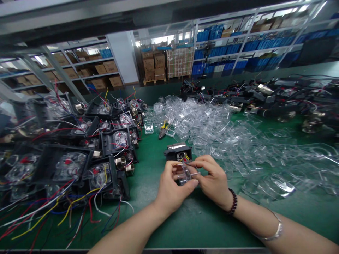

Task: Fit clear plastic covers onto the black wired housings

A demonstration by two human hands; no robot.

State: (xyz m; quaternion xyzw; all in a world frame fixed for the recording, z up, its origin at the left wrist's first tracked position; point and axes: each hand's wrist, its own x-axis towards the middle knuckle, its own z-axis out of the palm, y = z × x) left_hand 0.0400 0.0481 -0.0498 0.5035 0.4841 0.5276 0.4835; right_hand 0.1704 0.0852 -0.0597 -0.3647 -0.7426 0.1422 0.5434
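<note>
Near the middle of the green bench, my left hand [171, 188] grips a clear plastic part [184, 173] between thumb and fingers. My right hand [213, 178] is closed on the same part from the other side, its fingertips pressed together at the edge. Just beyond my fingers sits a small black housing [172, 153] with a metal fitting [177, 145] along its far side and thin yellow and red wires inside. My hands hide part of the housing's near side. Farther back lie yellow-handled pliers [163, 129].
Black housings [115, 139] with clear covers, brass-coloured fittings and loose wires crowd the left. A wide heap of clear plastic pieces [209, 121] spreads across the middle and right. More wired assemblies [265, 91] lie at the back right. Shelves with blue bins [256, 63] stand beyond.
</note>
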